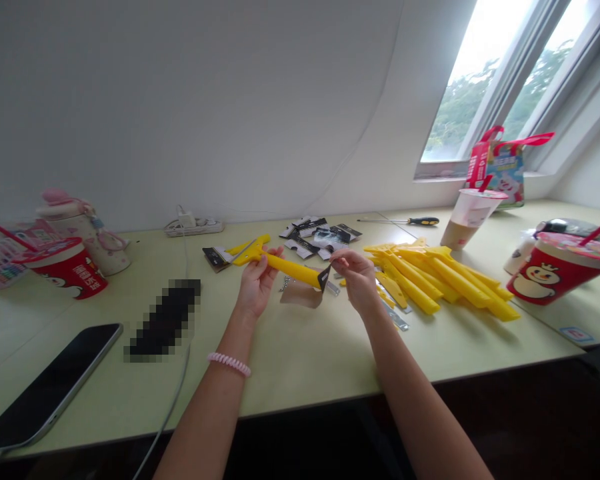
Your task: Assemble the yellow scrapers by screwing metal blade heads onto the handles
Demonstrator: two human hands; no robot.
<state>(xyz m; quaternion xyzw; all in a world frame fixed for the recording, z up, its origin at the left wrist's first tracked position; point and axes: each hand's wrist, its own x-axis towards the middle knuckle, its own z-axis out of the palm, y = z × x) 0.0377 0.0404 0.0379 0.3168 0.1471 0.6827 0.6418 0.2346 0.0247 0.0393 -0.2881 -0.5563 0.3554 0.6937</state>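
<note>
My left hand (259, 283) grips a yellow scraper-like tool (293, 268) near its head, holding it above the table. A small black card (323, 277) sits at the end of the tool's handle. My right hand (353, 272) pinches the upper corner of this card. Below the tool lie a brownish sheet (301, 293) and small metal pieces. More yellow tools (445, 277) are piled to the right of my right hand, with flat yellow parts and silvery strips (397, 319) beside them. Behind my hands is a heap of black and white cards (320, 235).
A phone (55, 383), a blurred dark object (166, 320) and a cable lie at the left. Red cups (75, 270) (555, 270) stand on both sides. At the back are a power strip (195, 227), a screwdriver (423, 221), a clear cup (473, 217) and a bag (506, 170).
</note>
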